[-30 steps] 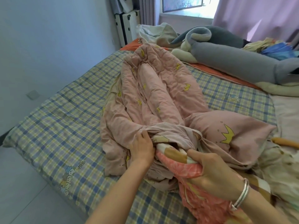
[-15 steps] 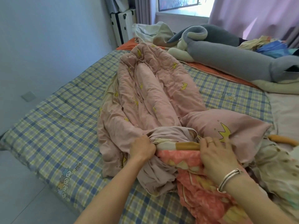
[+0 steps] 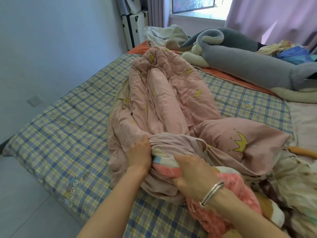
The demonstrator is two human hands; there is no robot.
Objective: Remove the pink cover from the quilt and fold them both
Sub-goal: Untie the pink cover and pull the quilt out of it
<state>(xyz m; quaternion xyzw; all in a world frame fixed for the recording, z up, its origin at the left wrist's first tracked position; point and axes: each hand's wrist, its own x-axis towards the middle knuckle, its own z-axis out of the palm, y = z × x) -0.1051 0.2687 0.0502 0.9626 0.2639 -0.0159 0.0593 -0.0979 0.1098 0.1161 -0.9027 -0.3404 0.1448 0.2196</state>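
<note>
Nearest, I see the right hand, a bracelet on its wrist, fingers curled round the coral quilt where it pokes out of the pink cover. Just beside it, the left hand clutches the cover's bunched mouth. Beyond, the cover stretches over the checked bed toward a grey pillow.

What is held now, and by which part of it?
Left grip: the cover, at its bunched open edge. Right grip: the quilt, at the end sticking out of the cover.
</note>
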